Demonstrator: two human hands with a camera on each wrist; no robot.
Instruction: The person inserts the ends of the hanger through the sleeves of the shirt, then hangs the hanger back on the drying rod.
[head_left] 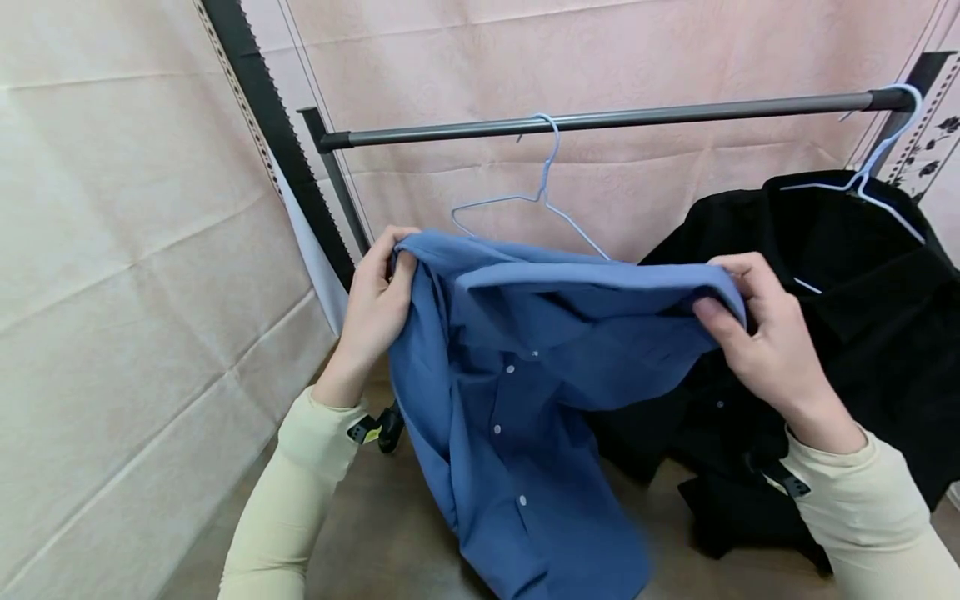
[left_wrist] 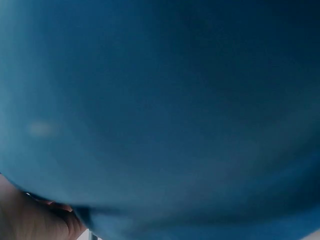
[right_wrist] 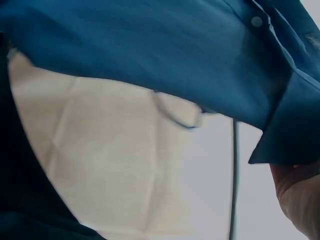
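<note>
A blue button-up shirt [head_left: 525, 400] hangs spread between my two hands, its row of white buttons facing me. My left hand [head_left: 378, 304] grips the shirt's upper left edge, with the thumb on the near side. At the upper right, my right hand [head_left: 772, 333] pinches a folded edge of the cloth between thumb and fingers. Behind the shirt, a light blue wire hanger [head_left: 546, 171] hooks over the rail; its lower part is hidden by the cloth. Blurred blue fabric fills most of the left wrist view. The right wrist view shows the shirt [right_wrist: 150, 50] from below.
A dark metal rail [head_left: 450, 131] runs across the back on a black frame. On the right, a black shirt [head_left: 862, 333] hangs from another light blue hanger [head_left: 873, 154] and reaches low beside my right forearm. A pale cloth wall [head_left: 135, 292] stands on the left.
</note>
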